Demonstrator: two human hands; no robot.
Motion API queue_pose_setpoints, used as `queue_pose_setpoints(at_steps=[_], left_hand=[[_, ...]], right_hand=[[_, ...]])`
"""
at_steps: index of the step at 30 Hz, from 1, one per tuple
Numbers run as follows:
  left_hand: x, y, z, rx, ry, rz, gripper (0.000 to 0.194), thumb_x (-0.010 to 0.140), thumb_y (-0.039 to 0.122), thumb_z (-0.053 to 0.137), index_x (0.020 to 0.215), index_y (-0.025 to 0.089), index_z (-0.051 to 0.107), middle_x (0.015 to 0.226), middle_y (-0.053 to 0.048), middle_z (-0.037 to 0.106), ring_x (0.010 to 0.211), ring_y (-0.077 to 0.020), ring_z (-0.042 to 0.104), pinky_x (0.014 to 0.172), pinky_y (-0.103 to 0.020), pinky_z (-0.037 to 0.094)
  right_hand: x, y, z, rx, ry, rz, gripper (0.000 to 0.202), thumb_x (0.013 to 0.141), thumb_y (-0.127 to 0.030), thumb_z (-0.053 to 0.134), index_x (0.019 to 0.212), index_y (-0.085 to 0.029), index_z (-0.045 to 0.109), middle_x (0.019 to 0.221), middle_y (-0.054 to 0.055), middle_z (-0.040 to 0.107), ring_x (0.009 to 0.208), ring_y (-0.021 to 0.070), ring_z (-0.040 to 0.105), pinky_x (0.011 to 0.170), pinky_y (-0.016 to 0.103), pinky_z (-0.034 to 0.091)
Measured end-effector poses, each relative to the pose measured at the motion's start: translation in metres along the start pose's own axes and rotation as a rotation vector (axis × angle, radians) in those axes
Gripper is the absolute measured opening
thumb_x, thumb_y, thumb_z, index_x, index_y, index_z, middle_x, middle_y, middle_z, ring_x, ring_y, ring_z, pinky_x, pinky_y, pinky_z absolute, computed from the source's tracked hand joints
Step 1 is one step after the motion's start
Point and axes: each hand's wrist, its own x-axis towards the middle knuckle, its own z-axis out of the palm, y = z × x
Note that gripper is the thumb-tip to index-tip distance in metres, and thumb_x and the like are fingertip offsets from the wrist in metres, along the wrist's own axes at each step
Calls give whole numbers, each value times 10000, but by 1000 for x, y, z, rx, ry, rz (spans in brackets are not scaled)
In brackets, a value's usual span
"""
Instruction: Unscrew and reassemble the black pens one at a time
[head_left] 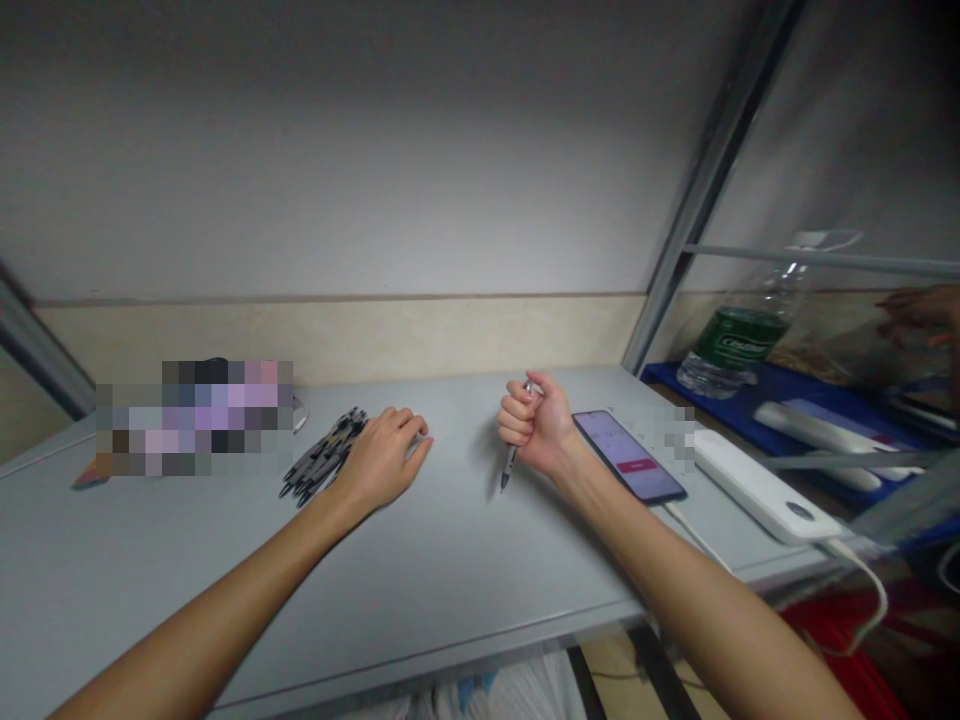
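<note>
My right hand [536, 420] is closed in a fist around a pen [510, 465], thumb at its top end, the dark tip pointing down just above or at the tabletop; I cannot tell if it touches. My left hand [390, 455] lies palm down with its fingers stretched out and holds nothing that I can see. Right beside it, partly hidden by the hand, is a pile of several grey and black pens [324, 460]. The light grey table [435, 590] lies under both hands.
A phone [630, 455] with a cable lies right of my right hand. Beyond it is a white power bank [765, 485] with a cord. A large water bottle [739, 345] stands on a blue surface behind metal bars. A blurred-out heap [202, 415] sits at left. Another person's hand [922, 310] shows at far right.
</note>
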Motion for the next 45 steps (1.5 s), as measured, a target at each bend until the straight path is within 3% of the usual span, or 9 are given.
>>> queue_pose_setpoints(at_steps=[3, 8, 12, 17, 21, 27, 31, 35, 45], left_hand=[[-1, 0, 2, 11, -27, 6, 204, 884, 305, 423, 862, 185, 587, 871, -70, 593, 882, -219, 508, 796, -348, 386], [-1, -1, 3, 53, -77, 0, 213, 886, 302, 416, 824, 185, 583, 850, -69, 593, 859, -220, 510, 763, -344, 384], [-2, -1, 3, 68, -89, -10, 203, 882, 291, 421, 823, 186, 585, 855, -72, 595, 860, -220, 515, 766, -344, 381], [-2, -1, 3, 78, -100, -9, 203, 883, 288, 416, 832, 191, 587, 859, -75, 595, 876, -225, 517, 759, -346, 380], [-3, -1, 3, 106, -122, -10, 208, 885, 291, 408, 853, 195, 590, 878, -77, 590, 900, -233, 508, 765, -354, 382], [-5, 6, -1, 359, -92, -100, 259, 866, 359, 422, 954, 179, 586, 987, -132, 557, 975, -297, 464, 768, -413, 375], [-6, 4, -2, 419, -91, -176, 259, 861, 282, 397, 1012, 172, 576, 1034, -155, 539, 1005, -311, 447, 770, -431, 375], [-7, -3, -2, 412, -136, -256, 266, 839, 230, 394, 1017, 161, 579, 1027, -164, 542, 1010, -311, 451, 774, -441, 387], [-8, -4, 0, 422, -209, -257, 267, 816, 147, 378, 1001, 160, 570, 1018, -158, 542, 989, -304, 499, 718, -406, 446]], right_hand=[[0, -2, -1, 22, 3, 2, 490, 776, -582, 417, 513, -203, 250, 412, -83, 140, 373, 66, 62, 325, 192, 89], [0, -5, -3, 7, 38, -32, 436, 820, -461, 390, 506, -201, 234, 408, -82, 111, 371, 69, 47, 323, 190, 77], [-2, -6, 0, -57, -1, -90, 508, 779, -620, 410, 526, -205, 262, 419, -89, 140, 373, 62, 68, 321, 181, 112], [-3, -6, 3, -71, 12, -101, 415, 815, -455, 384, 522, -202, 234, 421, -83, 105, 376, 73, 46, 326, 183, 87], [-3, -8, 0, -116, 12, -136, 453, 798, -561, 374, 540, -206, 263, 430, -86, 133, 385, 73, 60, 334, 183, 123], [-5, -11, -1, -153, -67, -92, 406, 808, -470, 401, 537, -200, 264, 432, -78, 137, 389, 78, 80, 347, 187, 134], [-7, -11, 2, -167, -49, -118, 474, 803, -587, 367, 546, -202, 266, 439, -79, 140, 394, 77, 72, 348, 187, 134], [-7, -12, 0, -155, -29, -160, 411, 816, -462, 390, 533, -201, 245, 429, -77, 126, 386, 79, 61, 341, 190, 114], [-5, -14, -3, -118, -33, -212, 400, 799, -443, 425, 522, -200, 272, 432, -75, 119, 380, 78, 72, 337, 191, 114]])
